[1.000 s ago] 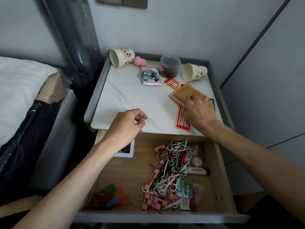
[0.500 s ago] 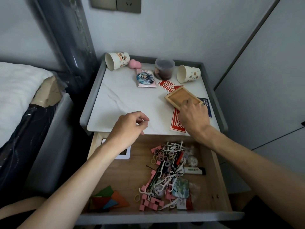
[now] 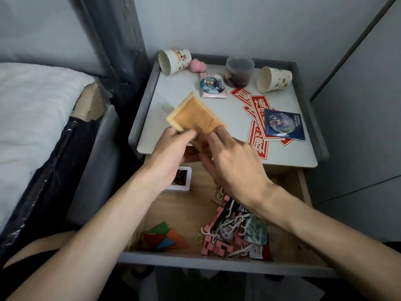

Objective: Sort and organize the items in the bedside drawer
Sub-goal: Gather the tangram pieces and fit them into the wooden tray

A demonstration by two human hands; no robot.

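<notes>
Both bare forearms reach in from the near corners and meet at the middle. The left hand (image 3: 171,153) grips the near left edge of a tray (image 3: 195,118), thumb on top. The right hand (image 3: 234,161), back up, pinches its near right edge.

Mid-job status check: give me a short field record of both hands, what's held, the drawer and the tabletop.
held: shallow rectangular wooden tray, tilted, over the white nightstand top
left hand: grips the tray's near-left edge
right hand: pinches its near-right corner
wooden drawer: open, unsorted; pink blocks, white floss picks, coloured flat triangles
tabletop: back-left paper cup and back-right paper cup, both on their sides; red stickers
</notes>
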